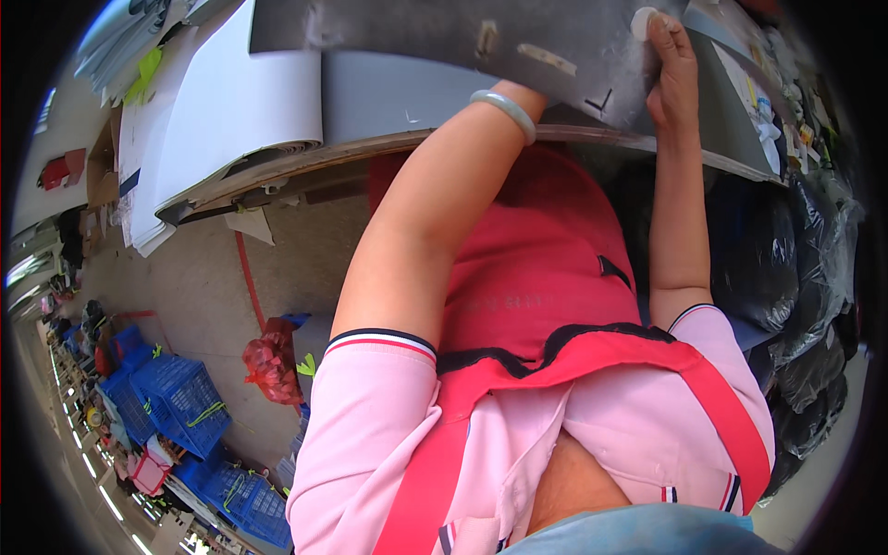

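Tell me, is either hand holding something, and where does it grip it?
The right hand pinches a small white round piece by its edge, fingertips pressing it on the dark sheet. The left hand is hidden under that sheet, so its hold cannot be told.

Bright, even daylight; soft shadow beneath the surface (388,143); strong fisheye bending and black vignette at the rim (slight blur there).

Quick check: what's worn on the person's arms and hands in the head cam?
Both forearms are bare, no gloves. The left arm has a short pink sleeve with a cuff striped dark, white and red, and a pale green bangle at the wrist. The left hand is hidden under the dark sheet. The right arm has a matching pink sleeve. The right hand shows no rings or watch.
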{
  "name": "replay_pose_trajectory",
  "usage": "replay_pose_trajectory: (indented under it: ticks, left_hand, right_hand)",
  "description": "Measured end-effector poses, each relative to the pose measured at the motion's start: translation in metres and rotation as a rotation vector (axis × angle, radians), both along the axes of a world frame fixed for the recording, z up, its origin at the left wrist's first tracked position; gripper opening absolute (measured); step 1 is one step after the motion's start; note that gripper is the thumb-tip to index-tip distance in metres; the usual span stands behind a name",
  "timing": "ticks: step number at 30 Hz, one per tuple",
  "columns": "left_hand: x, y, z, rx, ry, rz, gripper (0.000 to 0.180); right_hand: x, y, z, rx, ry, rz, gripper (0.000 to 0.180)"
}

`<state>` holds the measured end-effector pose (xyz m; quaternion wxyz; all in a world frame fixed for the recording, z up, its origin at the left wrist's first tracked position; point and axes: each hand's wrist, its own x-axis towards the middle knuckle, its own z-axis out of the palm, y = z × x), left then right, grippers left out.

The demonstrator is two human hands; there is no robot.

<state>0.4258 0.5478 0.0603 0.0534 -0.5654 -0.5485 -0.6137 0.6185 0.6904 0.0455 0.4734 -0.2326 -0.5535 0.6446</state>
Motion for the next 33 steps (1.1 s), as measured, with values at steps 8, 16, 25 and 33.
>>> replay_pose_trajectory:
  ticks: [8, 16, 25, 33]
  left_hand:
    - [-0.261, -0.055, 0.045, -0.323, -0.145, 0.536, 0.032]
    - [-0.422, -0.317, 0.090, -0.113, -0.507, 0.877, 0.035]
    - [-0.391, -0.457, -0.023, -0.657, -0.442, 1.350, 0.047]
    - [-0.391, -0.512, -0.040, -0.225, -1.042, 1.228, 0.027]
  right_hand:
    - [-0.013, -0.012, -0.009, -0.413, 0.068, 0.175, 0.018]
    - [-0.006, -0.008, -0.014, -0.297, -0.084, 0.150, 0.016]
    - [-0.004, -0.016, -0.001, -0.183, -0.265, 0.192, 0.021]
    - [-0.008, -0.004, -0.006, -0.138, -0.377, 0.145, 0.021]
